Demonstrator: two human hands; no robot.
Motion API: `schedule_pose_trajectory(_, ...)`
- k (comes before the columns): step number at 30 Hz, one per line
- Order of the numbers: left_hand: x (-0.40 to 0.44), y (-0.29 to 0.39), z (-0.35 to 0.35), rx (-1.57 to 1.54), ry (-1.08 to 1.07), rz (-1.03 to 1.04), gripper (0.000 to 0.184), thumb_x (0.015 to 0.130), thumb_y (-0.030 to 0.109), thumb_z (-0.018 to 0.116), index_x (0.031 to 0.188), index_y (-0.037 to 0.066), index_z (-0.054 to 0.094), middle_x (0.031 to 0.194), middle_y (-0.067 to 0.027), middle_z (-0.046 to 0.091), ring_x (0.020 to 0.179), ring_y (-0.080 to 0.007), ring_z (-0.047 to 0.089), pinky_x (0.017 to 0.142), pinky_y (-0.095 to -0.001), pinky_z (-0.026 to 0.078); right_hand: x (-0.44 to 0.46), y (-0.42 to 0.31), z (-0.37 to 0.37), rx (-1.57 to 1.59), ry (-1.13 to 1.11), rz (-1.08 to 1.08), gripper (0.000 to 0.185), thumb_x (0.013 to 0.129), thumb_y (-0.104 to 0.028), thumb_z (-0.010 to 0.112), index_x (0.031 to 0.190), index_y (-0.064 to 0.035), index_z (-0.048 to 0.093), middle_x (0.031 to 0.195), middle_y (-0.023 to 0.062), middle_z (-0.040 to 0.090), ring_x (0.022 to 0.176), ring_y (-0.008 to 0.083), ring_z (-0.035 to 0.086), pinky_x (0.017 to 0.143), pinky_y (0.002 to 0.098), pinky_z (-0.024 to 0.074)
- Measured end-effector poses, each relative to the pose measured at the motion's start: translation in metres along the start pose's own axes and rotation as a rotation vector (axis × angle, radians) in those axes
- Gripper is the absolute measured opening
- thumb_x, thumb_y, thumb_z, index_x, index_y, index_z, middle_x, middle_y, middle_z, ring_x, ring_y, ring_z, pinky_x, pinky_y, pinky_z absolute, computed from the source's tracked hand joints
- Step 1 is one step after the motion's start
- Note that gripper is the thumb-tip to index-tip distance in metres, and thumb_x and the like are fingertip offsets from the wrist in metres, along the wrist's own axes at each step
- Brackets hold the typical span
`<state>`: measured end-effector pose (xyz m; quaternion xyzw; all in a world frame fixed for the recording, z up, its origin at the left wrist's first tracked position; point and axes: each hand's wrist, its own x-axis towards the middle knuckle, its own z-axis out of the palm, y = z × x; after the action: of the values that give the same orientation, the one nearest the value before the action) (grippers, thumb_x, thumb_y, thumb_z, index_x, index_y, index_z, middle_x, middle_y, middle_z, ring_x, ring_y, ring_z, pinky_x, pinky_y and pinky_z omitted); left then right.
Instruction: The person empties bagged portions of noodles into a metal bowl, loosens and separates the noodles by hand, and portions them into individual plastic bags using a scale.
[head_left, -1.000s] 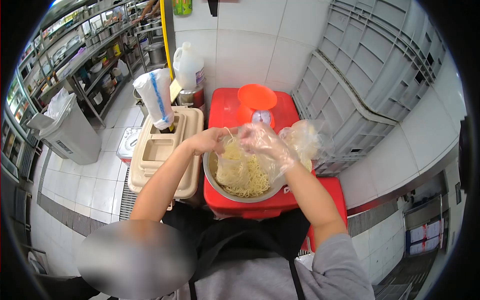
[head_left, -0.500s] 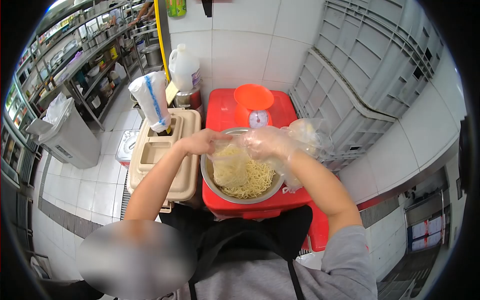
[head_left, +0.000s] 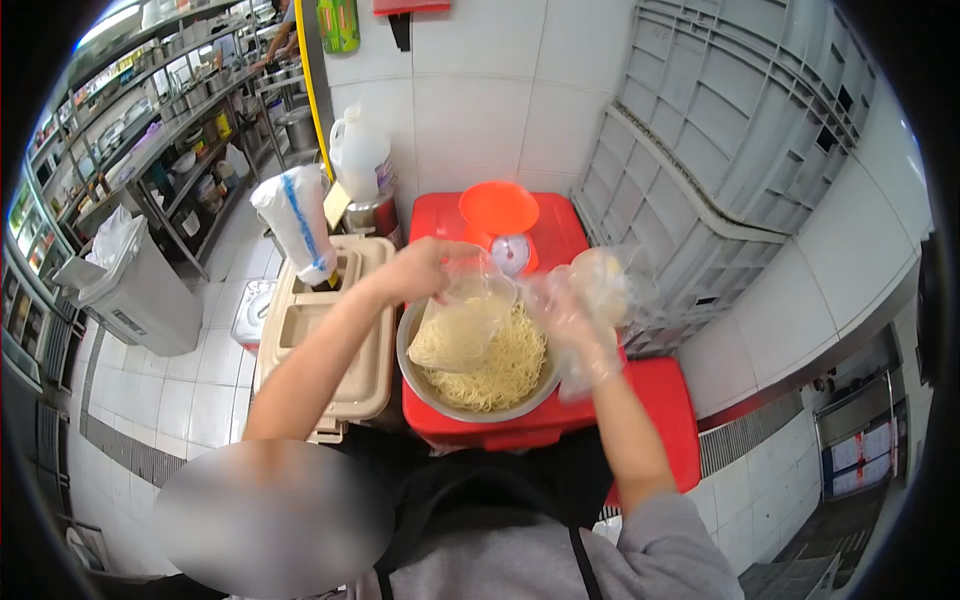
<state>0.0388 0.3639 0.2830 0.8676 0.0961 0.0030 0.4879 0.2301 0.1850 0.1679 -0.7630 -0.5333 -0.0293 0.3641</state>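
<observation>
My left hand (head_left: 425, 272), bare, is closed on the rim of a clear plastic bag (head_left: 455, 335) with noodles inside. The bag hangs tilted over a metal bowl (head_left: 408, 375) of loose yellow noodles (head_left: 505, 375). My right hand (head_left: 568, 320), in a clear plastic glove, is at the bowl's right side, blurred, so its fingers cannot be made out. Behind the bowl stands a red-orange scale (head_left: 510, 250) with a round dial. Another clear bag (head_left: 605, 285) with pale contents lies right of the scale.
The bowl rests on a red box (head_left: 440, 430). Left of it are a beige lidded container (head_left: 370, 385), a plastic-wrapped bottle (head_left: 298, 225) and a white jug (head_left: 358, 155). Grey crates (head_left: 670, 190) rise at the right. A bin (head_left: 150, 300) and shelves stand left; a person's arm shows far back.
The hands have moved apart. The bag's mouth has widened, and the bag now tilts, its bottom to the left. The view has shifted slightly.
</observation>
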Motion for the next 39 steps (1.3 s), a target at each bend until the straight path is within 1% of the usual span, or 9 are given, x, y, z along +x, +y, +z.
schedule_pose_trajectory(2,0.035,0.008,-0.029,0.176,0.019,0.059,0.070,0.063,-0.012,0.038,0.130,0.005,0.047,0.107,-0.0150,0.061,0.086,-0.0171,0.062,0.066,-0.0281,0.054,-0.046,0.037,0.037,0.001,-0.491,0.084,0.032,0.078,-0.020,0.062,0.107,-0.0066,0.061,0.101,0.0160,0.062,0.094,0.0273,0.060,0.084,0.0345,0.0465)
schedule_pose_trajectory(5,0.089,0.015,-0.057,0.442,0.071,0.176,0.069,0.064,-0.012,0.037,0.129,0.006,0.048,0.114,-0.0160,0.059,0.097,-0.0214,0.060,0.066,-0.0301,0.055,-0.065,0.003,0.060,-0.196,-0.569,0.036,0.039,0.082,-0.033,0.052,0.111,-0.0085,0.060,0.113,0.0160,0.059,0.109,0.0317,0.053,0.094,0.0410,0.0411)
schedule_pose_trajectory(10,0.173,0.034,-0.094,0.469,0.278,0.173,0.069,0.065,-0.014,0.038,0.130,0.005,0.047,0.128,-0.0156,0.051,0.112,-0.0234,0.053,0.066,-0.0333,0.056,-0.070,-0.023,0.041,-0.161,-0.506,0.134,0.040,0.082,-0.033,0.051,0.112,-0.0090,0.059,0.113,0.0155,0.058,0.106,0.0319,0.054,0.092,0.0413,0.0426)
schedule_pose_trajectory(16,0.249,-0.045,-0.056,0.697,0.541,0.386,0.073,0.062,-0.012,0.043,0.133,0.004,0.040,0.137,-0.0180,0.039,0.124,-0.0365,0.039,0.107,-0.0372,0.031,-0.073,-0.017,0.040,-0.077,-0.401,0.061,0.031,0.080,-0.029,0.052,0.101,-0.0073,0.057,0.100,0.0155,0.060,0.095,0.0333,0.057,0.083,0.0433,0.0457)
schedule_pose_trajectory(18,0.247,-0.068,-0.032,0.641,0.527,0.329,0.073,0.062,-0.011,0.044,0.134,0.003,0.038,0.137,-0.0184,0.039,0.124,-0.0359,0.039,0.105,-0.0382,0.033,-0.078,-0.015,0.044,-0.022,-0.249,-0.008,0.021,0.077,-0.024,0.053,0.086,-0.0047,0.055,0.086,0.0159,0.059,0.083,0.0353,0.059,0.073,0.0463,0.0470)
schedule_pose_trajectory(28,0.215,-0.082,0.002,0.432,0.548,0.315,0.063,0.066,-0.005,0.050,0.128,0.001,0.044,0.136,-0.0228,0.038,0.123,-0.0383,0.039,0.104,-0.0399,0.034,-0.079,-0.007,0.058,-0.138,-0.413,0.060,0.026,0.081,-0.027,0.052,0.093,-0.0051,0.056,0.094,0.0162,0.061,0.089,0.0335,0.059,0.078,0.0449,0.0473)
schedule_pose_trajectory(34,0.179,-0.075,0.018,0.488,0.478,0.301,0.034,0.066,0.004,0.060,0.100,0.010,0.060,0.136,-0.0206,0.037,0.124,-0.0364,0.040,0.101,-0.0407,0.037,-0.081,-0.007,0.059,-0.158,-0.402,0.058,0.027,0.079,-0.027,0.053,0.093,-0.0040,0.057,0.093,0.0163,0.061,0.088,0.0330,0.059,0.077,0.0448,0.0472)
schedule_pose_trajectory(35,0.179,-0.084,0.023,0.531,0.594,0.438,0.025,0.066,0.005,0.063,0.091,0.009,0.061,0.133,-0.0186,0.041,0.107,-0.0308,0.054,0.088,-0.0380,0.045,-0.081,-0.007,0.059,-0.154,-0.397,0.062,0.027,0.079,-0.027,0.053,0.092,-0.0039,0.057,0.092,0.0161,0.062,0.087,0.0330,0.060,0.076,0.0449,0.0472)
schedule_pose_trajectory(39,0.145,-0.079,0.037,0.274,0.666,0.445,0.024,0.068,0.002,0.060,0.091,0.008,0.061,0.121,-0.0117,0.049,0.055,-0.0108,0.047,0.054,-0.0255,0.042,-0.083,-0.009,0.055,-0.160,-0.348,0.042,0.026,0.078,-0.026,0.055,0.091,-0.0043,0.057,0.090,0.0153,0.062,0.085,0.0328,0.060,0.076,0.0450,0.0471)
